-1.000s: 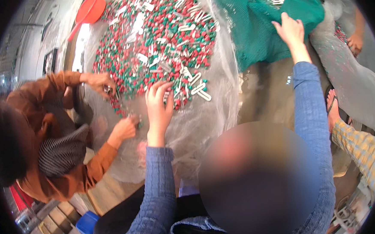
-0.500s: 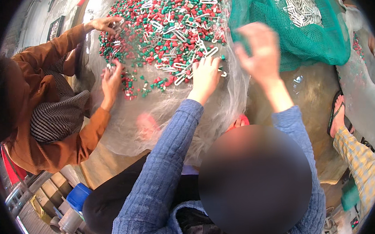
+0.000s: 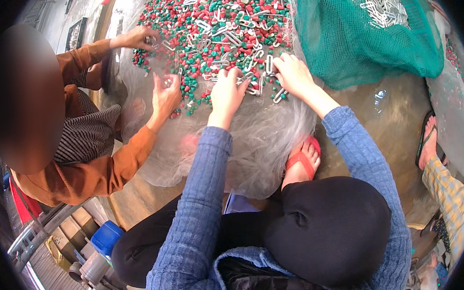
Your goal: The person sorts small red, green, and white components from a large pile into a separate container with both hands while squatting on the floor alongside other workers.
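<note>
On a clear plastic sheet [image 3: 217, 164] lies a spread of small red and green pieces [image 3: 197, 59], mixed with white oblong clips [image 3: 232, 37]. At the near edge of the spread, my left hand [image 3: 227, 96] has its fingers bent and closed around a white clip [image 3: 243, 83]. My right hand [image 3: 296, 78] reaches in from the right, its fingers curled down together beside another upright white clip [image 3: 269, 64]; its fingertips are partly hidden. One more loose clip [image 3: 279, 96] lies just below that hand.
A green mesh net [image 3: 337, 48] holding a heap of white clips [image 3: 385, 5] lies to the right. At left, a co-worker's two hands [image 3: 166, 98] work in the same spread. My foot in a red sandal [image 3: 303, 159] is by the sheet; another person's foot [image 3: 427, 141] is farther right.
My right hand has swung from beside the green net down to the spread. My left hand has shifted left. The co-worker's lower hand has moved right, further into the pieces.
</note>
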Available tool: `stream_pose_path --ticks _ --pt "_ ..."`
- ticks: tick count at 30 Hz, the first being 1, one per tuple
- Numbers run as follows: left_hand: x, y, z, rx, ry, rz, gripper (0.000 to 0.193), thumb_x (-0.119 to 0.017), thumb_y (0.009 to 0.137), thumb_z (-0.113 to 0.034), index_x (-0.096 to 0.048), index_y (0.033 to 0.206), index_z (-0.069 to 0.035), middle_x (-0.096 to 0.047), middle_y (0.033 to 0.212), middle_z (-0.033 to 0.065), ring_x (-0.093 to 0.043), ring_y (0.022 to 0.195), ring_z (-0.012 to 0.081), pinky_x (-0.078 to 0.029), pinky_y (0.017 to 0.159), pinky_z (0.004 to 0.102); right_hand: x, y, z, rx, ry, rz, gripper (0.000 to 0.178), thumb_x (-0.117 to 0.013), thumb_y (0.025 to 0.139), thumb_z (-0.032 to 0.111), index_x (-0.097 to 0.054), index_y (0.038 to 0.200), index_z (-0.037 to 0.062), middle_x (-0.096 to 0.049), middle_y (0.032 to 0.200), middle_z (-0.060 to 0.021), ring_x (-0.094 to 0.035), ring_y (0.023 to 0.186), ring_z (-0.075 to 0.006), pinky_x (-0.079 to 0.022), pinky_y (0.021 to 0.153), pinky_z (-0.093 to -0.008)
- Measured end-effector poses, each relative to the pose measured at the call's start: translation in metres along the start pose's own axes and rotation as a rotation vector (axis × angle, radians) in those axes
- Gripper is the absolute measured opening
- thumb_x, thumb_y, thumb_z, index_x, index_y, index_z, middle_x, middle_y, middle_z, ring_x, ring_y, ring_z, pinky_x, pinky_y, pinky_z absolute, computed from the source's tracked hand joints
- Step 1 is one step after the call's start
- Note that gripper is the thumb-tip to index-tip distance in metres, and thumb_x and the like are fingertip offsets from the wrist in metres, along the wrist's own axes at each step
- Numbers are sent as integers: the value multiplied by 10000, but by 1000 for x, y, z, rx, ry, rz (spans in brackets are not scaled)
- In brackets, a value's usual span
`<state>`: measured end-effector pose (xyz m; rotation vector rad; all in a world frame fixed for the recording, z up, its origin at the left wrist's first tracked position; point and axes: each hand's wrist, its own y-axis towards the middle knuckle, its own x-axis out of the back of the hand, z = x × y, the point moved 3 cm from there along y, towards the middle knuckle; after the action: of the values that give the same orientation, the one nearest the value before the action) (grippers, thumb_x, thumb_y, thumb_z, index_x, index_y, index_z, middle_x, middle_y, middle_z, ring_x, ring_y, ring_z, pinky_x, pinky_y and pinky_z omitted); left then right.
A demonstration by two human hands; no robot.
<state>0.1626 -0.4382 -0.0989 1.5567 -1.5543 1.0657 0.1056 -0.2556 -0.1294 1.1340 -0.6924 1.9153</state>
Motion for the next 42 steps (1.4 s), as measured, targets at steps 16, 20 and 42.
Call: stream_pose_path --ticks 16,20,42 --pt "20 3 7 -79 -153 12 326 -736 707 -165 -617 1006 -113 -586 966 86 -585 894 242 -474 738 348 12 22 16 -364 150 189 515 -683 757 367 -467 1082 31 -613 955 -181 -609 932 -303 -486 766 -422" --pt "10 5 12 96 -38 37 304 -711 737 -162 -609 1021 -121 -582 974 103 -600 847 263 -475 737 350 -8 16 8 -229 142 33 291 -635 770 205 -549 997 46 -575 892 -140 -600 883 -320 -484 763 -427" --pt "-5 12 15 149 80 -67 302 -710 736 -280 -582 941 -99 -596 882 109 -587 852 297 -468 710 383 5 -5 -6 -212 517 -48 292 -581 840 227 -429 1016 49 -581 864 -163 -606 815 -318 -467 716 -419"
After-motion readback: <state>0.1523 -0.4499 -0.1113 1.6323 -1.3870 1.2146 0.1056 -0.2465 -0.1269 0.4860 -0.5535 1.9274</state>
